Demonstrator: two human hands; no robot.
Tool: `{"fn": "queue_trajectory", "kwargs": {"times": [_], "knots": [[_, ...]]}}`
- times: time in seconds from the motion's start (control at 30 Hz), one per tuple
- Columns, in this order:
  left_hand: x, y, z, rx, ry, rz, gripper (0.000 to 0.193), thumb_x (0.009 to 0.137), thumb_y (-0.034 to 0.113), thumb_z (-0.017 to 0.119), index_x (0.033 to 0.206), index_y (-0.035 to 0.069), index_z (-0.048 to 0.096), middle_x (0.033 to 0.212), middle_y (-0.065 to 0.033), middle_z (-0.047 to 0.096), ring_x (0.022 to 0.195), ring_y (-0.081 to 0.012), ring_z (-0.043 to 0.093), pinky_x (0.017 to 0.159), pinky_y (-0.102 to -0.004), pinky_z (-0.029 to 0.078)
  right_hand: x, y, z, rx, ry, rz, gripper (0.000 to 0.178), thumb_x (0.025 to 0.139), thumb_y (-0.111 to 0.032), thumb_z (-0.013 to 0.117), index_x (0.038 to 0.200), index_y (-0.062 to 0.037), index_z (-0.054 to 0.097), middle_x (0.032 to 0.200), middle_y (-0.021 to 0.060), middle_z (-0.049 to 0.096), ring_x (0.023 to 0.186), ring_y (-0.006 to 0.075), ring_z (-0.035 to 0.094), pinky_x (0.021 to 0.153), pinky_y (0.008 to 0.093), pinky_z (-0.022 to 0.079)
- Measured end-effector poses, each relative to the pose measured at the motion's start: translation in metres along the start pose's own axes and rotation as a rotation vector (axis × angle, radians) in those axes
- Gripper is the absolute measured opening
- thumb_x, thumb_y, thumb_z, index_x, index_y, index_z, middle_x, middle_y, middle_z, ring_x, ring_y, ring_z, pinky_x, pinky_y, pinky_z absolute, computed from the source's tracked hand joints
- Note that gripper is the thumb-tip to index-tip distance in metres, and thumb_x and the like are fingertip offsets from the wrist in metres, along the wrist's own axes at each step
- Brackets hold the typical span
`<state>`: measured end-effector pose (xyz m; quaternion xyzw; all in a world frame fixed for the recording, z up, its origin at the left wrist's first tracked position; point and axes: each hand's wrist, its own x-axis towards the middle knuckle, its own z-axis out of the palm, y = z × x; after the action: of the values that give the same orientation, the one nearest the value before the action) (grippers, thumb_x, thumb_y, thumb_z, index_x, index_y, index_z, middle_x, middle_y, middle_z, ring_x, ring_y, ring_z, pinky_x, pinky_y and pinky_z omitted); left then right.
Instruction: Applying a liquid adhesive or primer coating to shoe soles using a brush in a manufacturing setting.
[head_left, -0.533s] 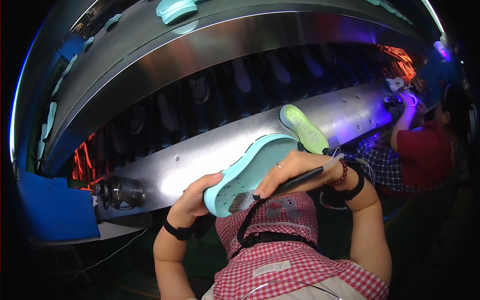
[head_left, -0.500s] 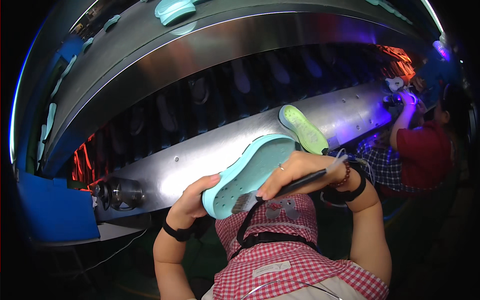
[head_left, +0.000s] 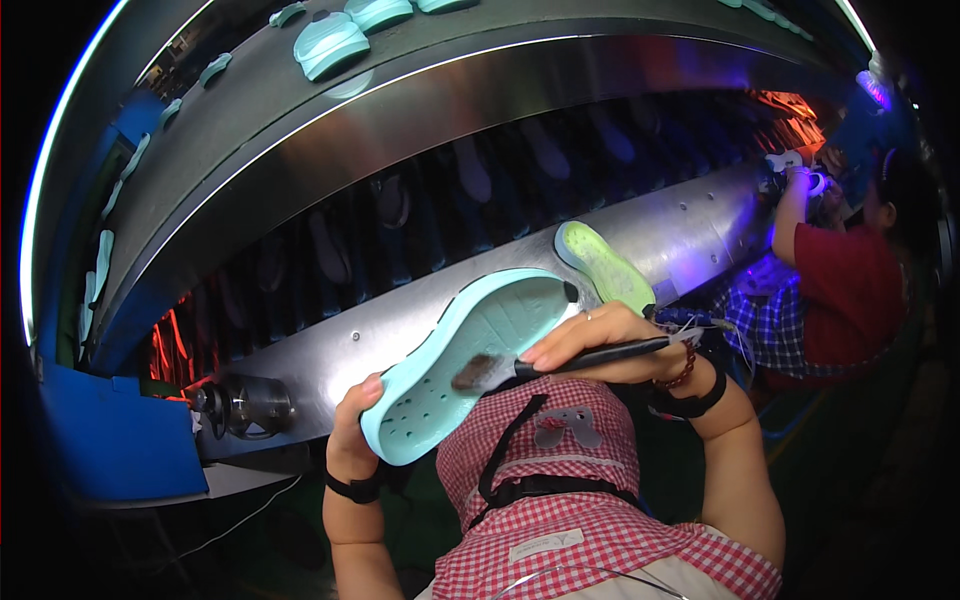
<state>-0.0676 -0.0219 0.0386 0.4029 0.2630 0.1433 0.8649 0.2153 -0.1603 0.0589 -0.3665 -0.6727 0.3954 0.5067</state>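
My left hand [head_left: 352, 425] grips the lower left end of a turquoise shoe sole [head_left: 425, 390], thumb on its rim. The sole is tilted up toward me, its hollow inner face showing, with small holes at the near end. My right hand [head_left: 612, 330] is closed round a brush with a black handle [head_left: 600, 354]. The blurred bristles touch the inner face near the sole's middle. Just beyond my right hand, a yellow-green sole with a pale turquoise edge [head_left: 605, 262] lies on the metal ledge.
The metal ledge [head_left: 345, 340] runs along a dark opening with several soles inside, red-lit at both ends. Above, a belt [head_left: 235, 115] carries turquoise soles. A clear round container [head_left: 262, 405] and blue box [head_left: 110, 430] stand left. A co-worker in red [head_left: 850, 285] works at right.
The turquoise sole has moved left and slightly down with my left hand. The brush bristles have gone from the holed end to the sole's middle. Soles on the belt have shifted left.
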Motion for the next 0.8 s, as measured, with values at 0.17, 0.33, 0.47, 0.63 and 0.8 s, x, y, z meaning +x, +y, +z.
{"fn": "queue_trajectory", "kwargs": {"times": [0.17,0.33,0.47,0.63,0.8], "knots": [[0.0,-0.01,-0.018,0.03,0.105,0.092,0.066,0.076,0.049,0.046,0.116,-0.003,0.049,0.105,-0.0214,0.057,0.084,-0.0315,0.061,0.063,-0.0406,0.053,-0.011,-0.019,0.011,-0.082,-0.083,-0.008,0.023,0.071,-0.003,0.068,0.094,-0.0008,0.063,0.096,0.0132,0.064,0.091,0.0239,0.062,0.08,0.0318,0.049],[0.049,-0.042,0.015,-0.401,-0.117,0.211,0.079,0.081,0.066,0.028,0.132,0.005,0.03,0.124,-0.0167,0.046,0.112,-0.0335,0.046,0.096,-0.0498,0.035,0.003,-0.029,0.028,-0.068,0.19,0.027,0.024,0.068,-0.005,0.069,0.091,-0.0031,0.065,0.084,0.0095,0.065,0.08,0.0177,0.059,0.071,0.0275,0.046],[0.063,-0.057,0.023,-0.678,-0.378,0.222,0.096,0.073,0.079,0.015,0.132,0.004,0.029,0.118,-0.0218,0.047,0.111,-0.0359,0.045,0.091,-0.0497,0.039,0.007,0.021,0.036,0.126,0.271,0.4,0.016,0.073,-0.008,0.066,0.087,-0.0001,0.064,0.082,0.0069,0.064,0.072,0.0089,0.058,0.065,0.0222,0.047],[0.064,-0.064,0.038,-0.691,-0.099,0.217,0.091,0.075,0.076,0.014,0.131,0.006,0.03,0.116,-0.019,0.049,0.107,-0.0327,0.049,0.089,-0.0463,0.041,0.023,0.028,0.042,0.169,0.406,0.461,0.017,0.073,-0.007,0.066,0.088,0.001,0.063,0.08,0.0078,0.065,0.071,0.0097,0.06,0.066,0.0224,0.048],[0.071,-0.065,0.016,-0.435,0.093,0.379,0.081,0.077,0.073,0.02,0.122,0.008,0.04,0.111,-0.012,0.052,0.104,-0.0277,0.05,0.091,-0.0461,0.04,0.021,0.036,0.07,-0.514,0.261,-0.176,0.019,0.063,-0.009,0.068,0.082,-0.0088,0.064,0.069,0.0064,0.061,0.063,0.0211,0.059,0.06,0.0298,0.045]]}}
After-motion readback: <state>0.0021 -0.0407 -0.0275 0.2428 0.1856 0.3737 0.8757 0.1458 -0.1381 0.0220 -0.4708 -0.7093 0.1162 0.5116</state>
